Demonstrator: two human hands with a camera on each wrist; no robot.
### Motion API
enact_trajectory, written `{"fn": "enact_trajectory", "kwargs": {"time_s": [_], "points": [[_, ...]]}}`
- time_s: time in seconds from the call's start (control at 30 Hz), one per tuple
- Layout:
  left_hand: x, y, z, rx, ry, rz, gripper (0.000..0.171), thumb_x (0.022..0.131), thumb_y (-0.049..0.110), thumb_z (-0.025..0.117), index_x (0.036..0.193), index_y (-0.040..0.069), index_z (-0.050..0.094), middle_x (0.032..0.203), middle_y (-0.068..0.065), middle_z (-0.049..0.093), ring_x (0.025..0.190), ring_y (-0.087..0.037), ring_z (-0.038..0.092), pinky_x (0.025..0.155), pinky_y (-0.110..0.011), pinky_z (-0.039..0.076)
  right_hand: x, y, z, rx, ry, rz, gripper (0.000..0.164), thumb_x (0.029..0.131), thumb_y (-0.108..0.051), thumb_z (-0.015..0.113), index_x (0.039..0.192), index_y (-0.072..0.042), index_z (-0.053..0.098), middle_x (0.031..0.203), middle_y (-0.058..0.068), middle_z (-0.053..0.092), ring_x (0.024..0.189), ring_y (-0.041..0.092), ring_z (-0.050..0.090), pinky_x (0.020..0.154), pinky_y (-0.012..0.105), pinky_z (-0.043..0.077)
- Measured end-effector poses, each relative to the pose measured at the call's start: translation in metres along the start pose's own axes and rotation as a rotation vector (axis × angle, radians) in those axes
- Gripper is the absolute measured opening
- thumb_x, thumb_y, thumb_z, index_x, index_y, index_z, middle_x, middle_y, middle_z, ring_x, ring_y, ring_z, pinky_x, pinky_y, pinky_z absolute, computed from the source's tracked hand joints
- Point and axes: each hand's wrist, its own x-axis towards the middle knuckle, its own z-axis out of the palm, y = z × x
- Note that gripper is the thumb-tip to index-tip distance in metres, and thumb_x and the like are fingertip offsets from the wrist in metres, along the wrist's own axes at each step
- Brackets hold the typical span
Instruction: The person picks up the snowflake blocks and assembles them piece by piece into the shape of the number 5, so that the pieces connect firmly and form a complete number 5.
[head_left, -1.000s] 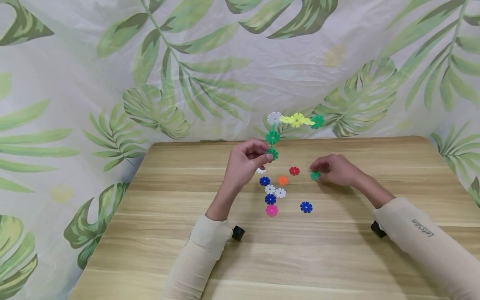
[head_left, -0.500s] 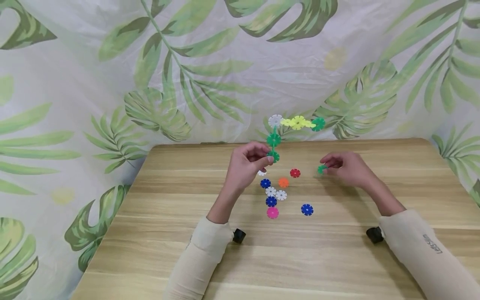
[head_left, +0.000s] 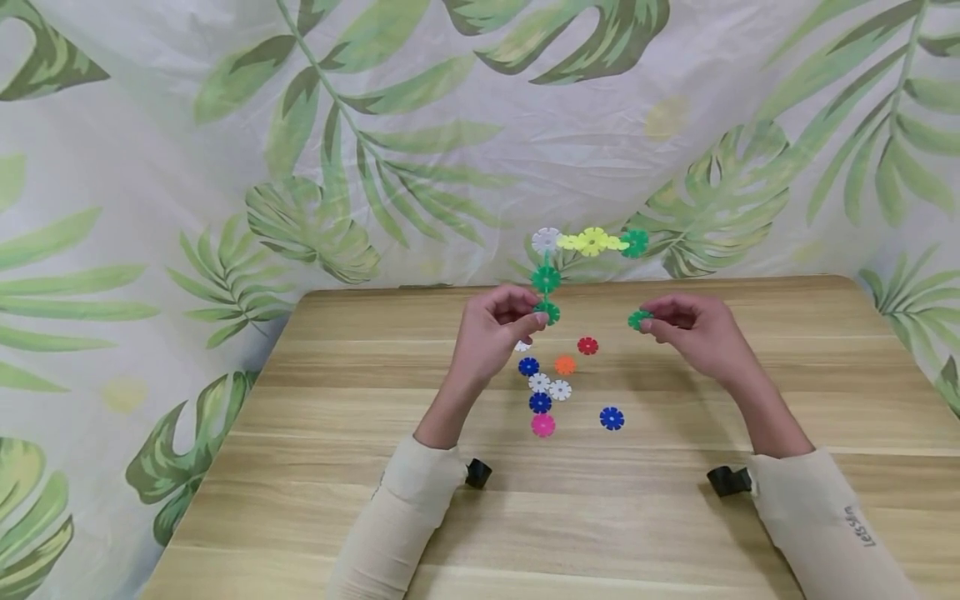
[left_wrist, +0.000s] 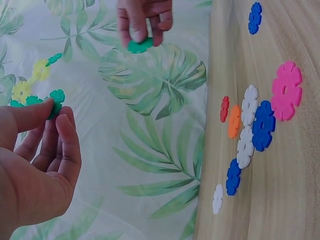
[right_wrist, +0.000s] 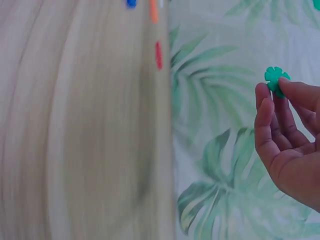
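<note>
My left hand (head_left: 491, 333) pinches the lowest green disc of a chain of notched plastic discs, held up above the table. From that disc the chain rises through another green disc (head_left: 546, 279) to a white disc (head_left: 546, 241). There it turns right along yellow discs (head_left: 592, 242) and ends in a green disc (head_left: 634, 243). My right hand (head_left: 693, 333) pinches a single loose green disc (right_wrist: 275, 77) between thumb and fingers, to the right of the chain and apart from it. Fingers cover part of both gripped discs.
Below the hands, loose discs lie on the wooden table (head_left: 337, 500): a red disc (head_left: 588, 346), an orange disc (head_left: 565, 365), a pink disc (head_left: 543, 425), and several blue and white ones. One blue disc (head_left: 612, 418) lies off to the right. A leaf-patterned cloth (head_left: 405, 167) hangs behind.
My right hand has risen from near the tabletop with the green disc, its wrist turning and the disc tilting into clearer view. The left hand and chain have stayed nearly still.
</note>
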Motion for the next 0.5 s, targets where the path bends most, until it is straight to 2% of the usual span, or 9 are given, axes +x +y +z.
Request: {"fn": "enact_trajectory", "kwargs": {"time_s": [0.23,0.5], "points": [[0.000,-0.001,0.002,-0.022,0.007,-0.006,0.013,0.094,-0.004,0.077,0.107,-0.005,0.074,0.093,-0.021,0.075,0.073,-0.011,0.070,0.062,-0.023,0.059,-0.002,-0.024,0.014,0.085,0.009,-0.045,0.023,0.102,-0.018,0.076,0.121,-0.006,0.077,0.099,-0.007,0.078,0.083,0.009,0.070,0.073,0.021,0.059],[-0.003,0.002,0.007,-0.054,-0.009,-0.007,0.016,0.095,-0.004,0.077,0.110,-0.006,0.073,0.092,-0.017,0.075,0.073,-0.011,0.071,0.064,-0.024,0.060,0.000,-0.043,0.028,0.141,0.008,-0.094,0.020,0.102,-0.016,0.076,0.119,-0.005,0.077,0.101,-0.006,0.077,0.086,0.010,0.072,0.074,0.023,0.060]]}}
